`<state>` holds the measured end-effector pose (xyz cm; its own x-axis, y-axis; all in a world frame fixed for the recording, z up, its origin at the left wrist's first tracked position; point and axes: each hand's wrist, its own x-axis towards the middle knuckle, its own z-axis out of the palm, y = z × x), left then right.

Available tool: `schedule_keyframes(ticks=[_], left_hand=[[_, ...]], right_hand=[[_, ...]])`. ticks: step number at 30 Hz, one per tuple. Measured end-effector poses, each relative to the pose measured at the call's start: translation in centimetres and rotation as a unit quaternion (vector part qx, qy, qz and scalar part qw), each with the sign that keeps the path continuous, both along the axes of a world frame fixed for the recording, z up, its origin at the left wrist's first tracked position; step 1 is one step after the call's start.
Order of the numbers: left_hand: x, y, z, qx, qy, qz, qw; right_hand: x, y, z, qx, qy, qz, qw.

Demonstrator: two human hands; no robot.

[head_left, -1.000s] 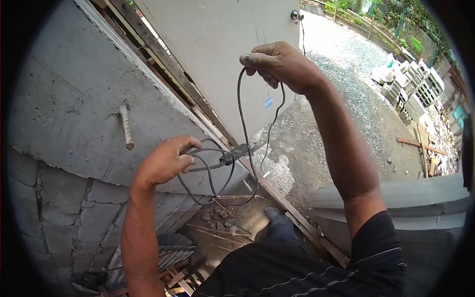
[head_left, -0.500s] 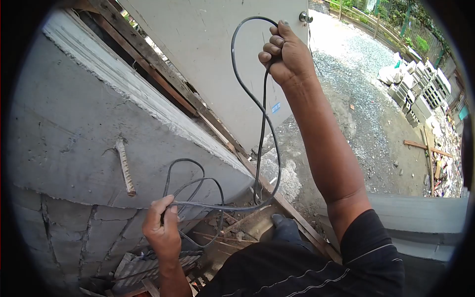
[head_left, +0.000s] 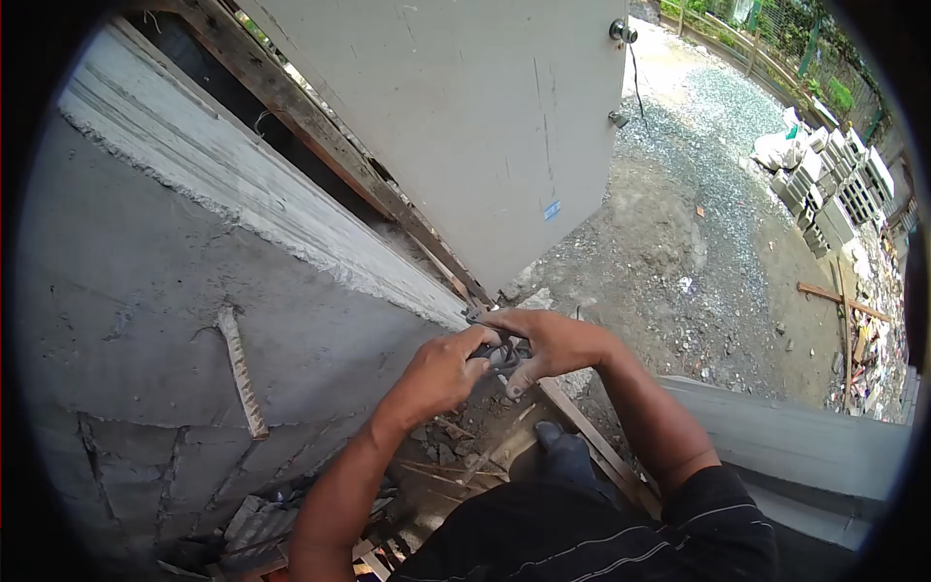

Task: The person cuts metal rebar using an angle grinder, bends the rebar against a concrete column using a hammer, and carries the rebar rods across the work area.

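A dark cable (head_left: 502, 365) is bunched in small loops between my two hands, in front of my body. My left hand (head_left: 441, 376) pinches the bunch from the left, thumb and fingers closed on it. From the other side my right hand (head_left: 562, 344) curls round the same bunch, its thumb low and its fingers reaching over the top. The hands nearly touch, and they hide much of the cable, including its ends.
A grey door (head_left: 465, 107) with a round knob (head_left: 623, 31) stands ahead. At left is a cement wall (head_left: 145, 291) with a ridged bar (head_left: 240, 373) sticking out. Hollow blocks (head_left: 824, 189) are piled on the gravel at right. Wood and rubble lie near my boot (head_left: 553, 436).
My right hand has come down from high up by the door, and my left hand has moved up and right to meet it. The wide cable loops are now gathered between them.
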<state>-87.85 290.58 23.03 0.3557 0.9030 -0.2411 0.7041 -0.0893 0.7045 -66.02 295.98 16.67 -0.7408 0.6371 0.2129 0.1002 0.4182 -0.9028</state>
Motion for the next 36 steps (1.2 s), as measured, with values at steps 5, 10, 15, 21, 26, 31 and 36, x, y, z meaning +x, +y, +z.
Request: schedule_keyframes(ticks=[5,10,15,21,26,31,36], left_hand=[[2.1,1.4,-3.0,0.066,0.019,-0.104,0.992],[-0.9,-1.9,1.0,0.256,0.038,-0.041,0.965],[-8.2,-5.6,2.4,0.375,0.129,0.075,0.915],[-12.2,-4.8,3.0,0.34,0.148,0.198,0.908],[-12.4,-4.7,2.9,0.319,0.125,0.217,0.914],[-12.6,-4.5,2.9,0.337,0.118,0.207,0.911],[-12.8,-4.4,2.4,0.35,0.148,0.192,0.905]], right_hand=[[2.1,-0.1,-2.2,-0.034,-0.158,-0.052,0.986],[5.9,3.0,-1.7,-0.121,-0.3,-0.105,0.94],[0.2,7.7,-8.1,-0.13,-0.298,-0.101,0.94],[-14.3,15.2,-16.7,-0.045,-0.306,-0.085,0.947],[-19.9,20.6,-15.2,-0.065,-0.181,-0.101,0.976],[-21.0,24.1,-19.9,-0.191,0.012,-0.161,0.968],[-23.8,23.8,-29.6,-0.071,-0.134,-0.28,0.948]])
